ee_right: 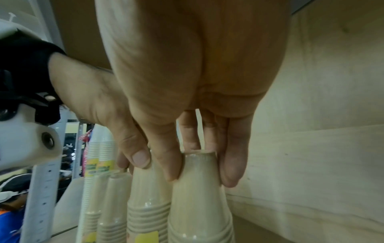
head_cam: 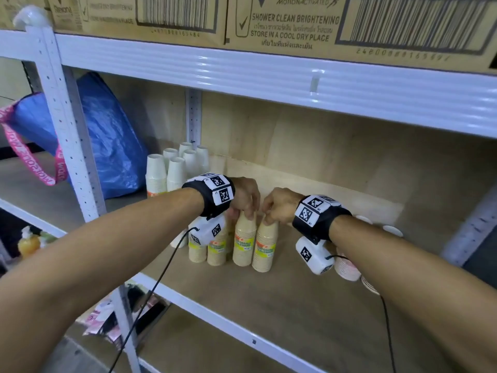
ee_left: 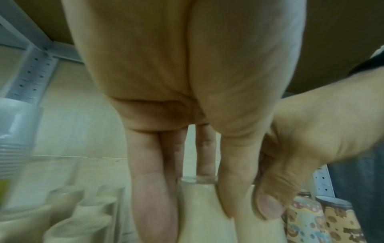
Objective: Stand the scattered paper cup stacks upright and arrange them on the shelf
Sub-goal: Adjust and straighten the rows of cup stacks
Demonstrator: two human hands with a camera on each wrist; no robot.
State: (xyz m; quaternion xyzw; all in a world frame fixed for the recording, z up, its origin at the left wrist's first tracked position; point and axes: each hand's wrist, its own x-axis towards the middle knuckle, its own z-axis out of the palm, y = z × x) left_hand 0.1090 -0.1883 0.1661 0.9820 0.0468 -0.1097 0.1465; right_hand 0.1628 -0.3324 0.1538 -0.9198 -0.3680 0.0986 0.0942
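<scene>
Several beige paper cup stacks stand rims-down in a tight group on the wooden shelf [head_cam: 269, 305]. My left hand [head_cam: 246, 208] grips the top of one beige stack [head_cam: 244, 243] from above. Right beside it, my right hand [head_cam: 270, 215] grips the top of the neighbouring beige stack [head_cam: 265, 249]. The left wrist view shows my left hand [ee_left: 193, 189] with thumb and fingers curled round its stack's [ee_left: 199, 213] top. The right wrist view shows my right hand [ee_right: 200, 172] pinching its stack [ee_right: 199, 205] the same way. Several white cup stacks [head_cam: 169, 170] stand upright at the back left.
Patterned cup stacks [head_cam: 347, 267] lie under my right forearm at the right, with white cups [head_cam: 392, 230] behind them. A blue bag [head_cam: 107, 135] fills the shelf's left end. Cardboard boxes [head_cam: 269, 20] sit on the upper shelf, whose beam [head_cam: 269, 74] hangs low overhead.
</scene>
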